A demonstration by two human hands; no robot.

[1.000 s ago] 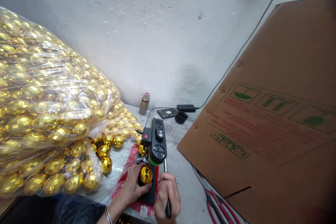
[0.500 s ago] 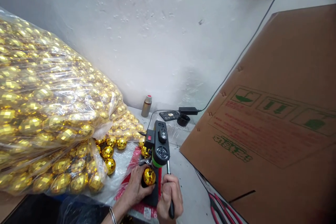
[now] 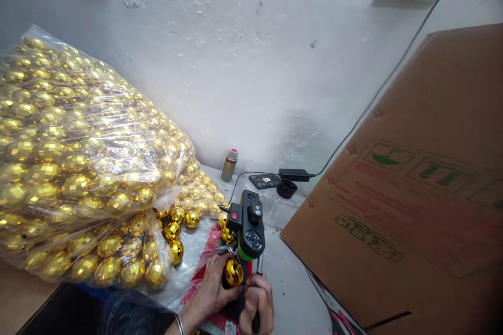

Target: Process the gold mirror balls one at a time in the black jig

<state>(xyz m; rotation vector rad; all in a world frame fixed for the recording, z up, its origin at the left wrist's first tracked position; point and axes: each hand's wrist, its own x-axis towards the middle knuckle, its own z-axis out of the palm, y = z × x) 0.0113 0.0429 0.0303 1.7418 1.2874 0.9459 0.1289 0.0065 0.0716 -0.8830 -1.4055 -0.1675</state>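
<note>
A shiny gold faceted ball [image 3: 234,272] sits beneath the head of a small black bench drill press [image 3: 252,230]. My left hand [image 3: 214,283] is closed round the ball's left and near side, thumb toward the front. On the machine's right, my right hand [image 3: 258,303] wraps round the black grip of its metal feed lever [image 3: 260,264]. The tip of the drill and its contact with the ball are hidden under the machine's head. Several loose gold balls [image 3: 176,251] lie left of my left hand.
A big clear plastic bag [image 3: 90,167] of gold balls fills the left. A cardboard box [image 3: 393,178] leans at the right. Behind the machine are a flask [image 3: 229,165], a remote-like black pad [image 3: 265,181], a black ring-shaped cup [image 3: 286,189] and a power adapter [image 3: 294,175] with its cord.
The whole view has shifted, so things appear a little further right and lower. Both hands keep their holds on the ball and the lever.
</note>
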